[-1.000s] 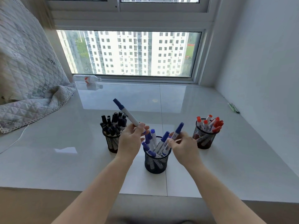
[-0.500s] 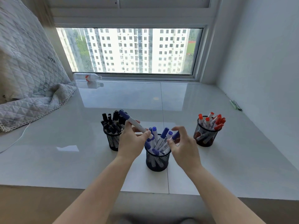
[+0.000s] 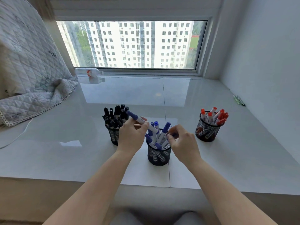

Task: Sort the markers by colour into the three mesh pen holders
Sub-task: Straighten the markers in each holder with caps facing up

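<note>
Here three mesh holders (image 3: pixel 159 155) are seen, a blue marker (image 3: pixel 140 120) is pinched by the left hand (image 3: pixel 131 137) above the middle one, and another, mostly hidden, is gripped by the right hand (image 3: pixel 183 143).

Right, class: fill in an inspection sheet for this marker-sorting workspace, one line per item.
Surface: glossy white ledge.
Job's things: black holder, blue holder, red holder, each with matching markers.
Clutter: bottle lying by window; pens at right wall.
Hands: left hand holds blue marker; right hand fingers pinch a marker in the blue holder.
Cables: white cord at left.
Surroundings: quilt, window.
</note>
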